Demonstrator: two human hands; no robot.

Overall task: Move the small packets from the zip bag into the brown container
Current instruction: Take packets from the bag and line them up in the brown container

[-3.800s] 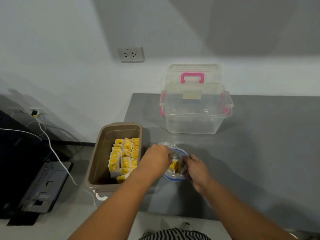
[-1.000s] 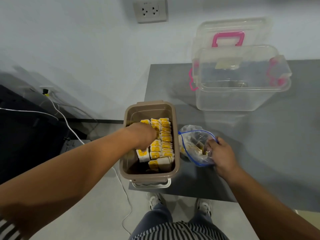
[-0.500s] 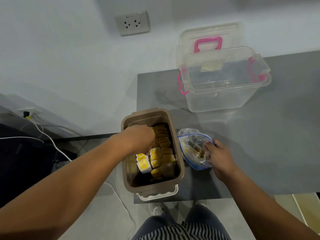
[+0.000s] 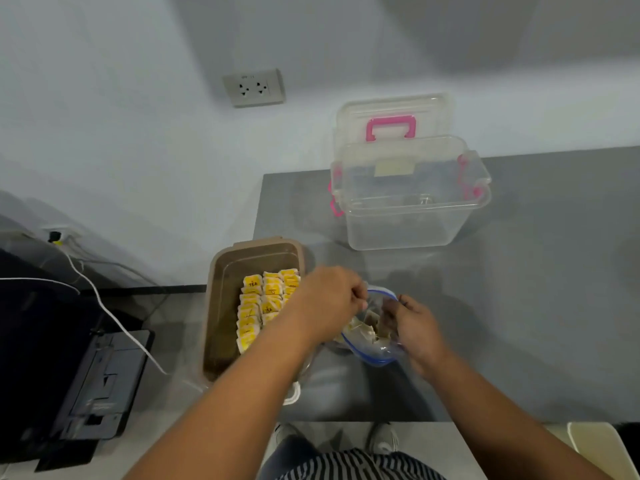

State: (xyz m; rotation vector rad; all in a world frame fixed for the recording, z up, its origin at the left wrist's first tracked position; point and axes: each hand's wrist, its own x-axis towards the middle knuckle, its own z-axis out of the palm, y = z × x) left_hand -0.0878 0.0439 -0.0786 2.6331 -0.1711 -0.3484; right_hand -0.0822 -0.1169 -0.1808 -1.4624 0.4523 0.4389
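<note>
Two hands work at the zip bag (image 4: 377,355), just right of the brown container (image 4: 221,306). Right hand (image 4: 412,327) grips the bag rim; left hand (image 4: 329,303) curls into the mouth, whether it pinches anything cannot be told. Pinch small packets (image 4: 363,329) by one edge, lifting clear.

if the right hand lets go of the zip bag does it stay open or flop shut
Probably flops: the zip bag is thin clear film, its blue rim held open where the right hand pinches it. It looks light, with few packets inside, so a push would likely slide or crumple it rather than tip it.
</note>
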